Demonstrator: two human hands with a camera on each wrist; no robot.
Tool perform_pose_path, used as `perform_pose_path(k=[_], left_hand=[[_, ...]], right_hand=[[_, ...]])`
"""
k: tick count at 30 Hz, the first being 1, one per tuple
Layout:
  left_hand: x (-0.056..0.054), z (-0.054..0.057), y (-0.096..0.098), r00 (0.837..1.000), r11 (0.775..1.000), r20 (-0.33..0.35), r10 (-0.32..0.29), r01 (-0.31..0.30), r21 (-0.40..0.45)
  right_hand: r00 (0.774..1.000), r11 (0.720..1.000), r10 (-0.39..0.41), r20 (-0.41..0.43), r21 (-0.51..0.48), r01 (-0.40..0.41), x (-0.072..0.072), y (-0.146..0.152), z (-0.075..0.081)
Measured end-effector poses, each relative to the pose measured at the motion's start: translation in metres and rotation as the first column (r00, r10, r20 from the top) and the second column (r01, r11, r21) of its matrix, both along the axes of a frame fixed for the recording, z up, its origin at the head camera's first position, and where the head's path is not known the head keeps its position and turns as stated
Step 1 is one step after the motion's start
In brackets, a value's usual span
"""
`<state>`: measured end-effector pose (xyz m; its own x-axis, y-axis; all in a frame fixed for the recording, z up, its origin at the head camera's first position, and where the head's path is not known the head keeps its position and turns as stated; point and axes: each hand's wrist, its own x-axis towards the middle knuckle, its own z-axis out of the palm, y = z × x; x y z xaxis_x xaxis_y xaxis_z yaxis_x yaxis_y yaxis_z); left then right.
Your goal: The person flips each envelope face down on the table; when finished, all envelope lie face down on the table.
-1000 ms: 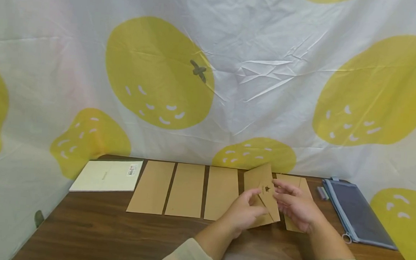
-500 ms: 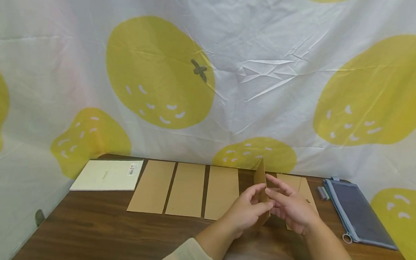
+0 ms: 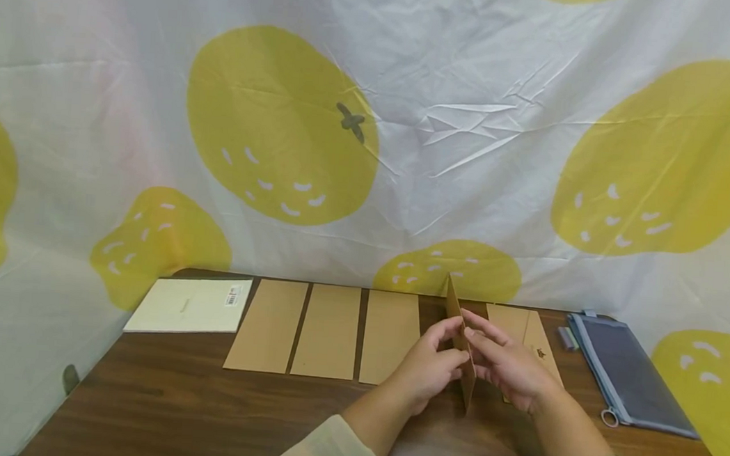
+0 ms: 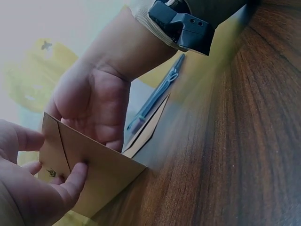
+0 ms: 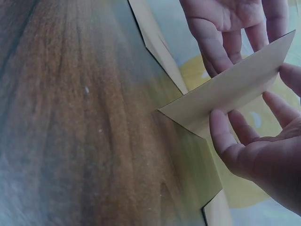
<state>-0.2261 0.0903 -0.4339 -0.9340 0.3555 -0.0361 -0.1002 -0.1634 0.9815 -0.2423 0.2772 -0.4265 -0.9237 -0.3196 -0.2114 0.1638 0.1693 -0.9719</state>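
Note:
A brown kraft envelope (image 3: 468,388) stands on edge, almost edge-on in the head view, between my two hands. My left hand (image 3: 422,367) holds it from the left, its thumb and fingertips on the flap side with the small crown print, as the left wrist view shows. From the right my right hand (image 3: 513,366) holds it, fingertips against the plain face (image 5: 240,82). The envelope's lower edge is close to the table; contact is unclear. Another crown-printed envelope (image 3: 516,321) lies flat, partly behind my right hand.
Several plain brown envelopes or cards (image 3: 327,330) lie in a row left of my hands. A cream notebook (image 3: 184,307) with a barcode sticker is at far left. On the right are a blue zip pouch (image 3: 620,369) and small pastel sticks (image 3: 567,339). A fruit-print curtain (image 3: 456,171) hangs behind.
The envelope has turned from showing its crown-printed flap side to standing edge-on, that side now facing left. Both hands have drawn closer together around it.

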Motion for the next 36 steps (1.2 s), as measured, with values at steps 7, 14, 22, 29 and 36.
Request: perform_pose_path(k=[7, 14, 22, 29, 36], left_hand=[[0.0, 0.001, 0.0, 1.0, 1.0, -0.003, 0.005, -0.005, 0.013], [-0.006, 0.0, -0.003, 0.994, 0.994, -0.022, 0.104, -0.105, -0.027], [-0.012, -0.006, -0.007, 0.983, 0.98, -0.02, 0.182, -0.183, -0.082], [-0.015, -0.015, -0.01, 0.977, 0.966, -0.007, 0.212, -0.211, -0.15], [-0.015, -0.017, -0.011, 0.977, 0.962, 0.018, 0.212, -0.205, -0.183]], right_hand=[[1.0, 1.0, -0.023, -0.004, 0.005, 0.023, -0.002, -0.001, -0.003], [1.0, 1.0, -0.022, -0.02, -0.01, 0.022, -0.005, 0.001, -0.011], [0.998, 0.999, -0.042, 0.045, -0.023, 0.043, -0.008, 0.011, -0.013], [0.997, 0.996, -0.054, 0.054, -0.066, 0.058, -0.01, 0.022, -0.012], [0.997, 0.996, -0.057, 0.052, -0.059, 0.06, -0.014, 0.032, -0.016]])
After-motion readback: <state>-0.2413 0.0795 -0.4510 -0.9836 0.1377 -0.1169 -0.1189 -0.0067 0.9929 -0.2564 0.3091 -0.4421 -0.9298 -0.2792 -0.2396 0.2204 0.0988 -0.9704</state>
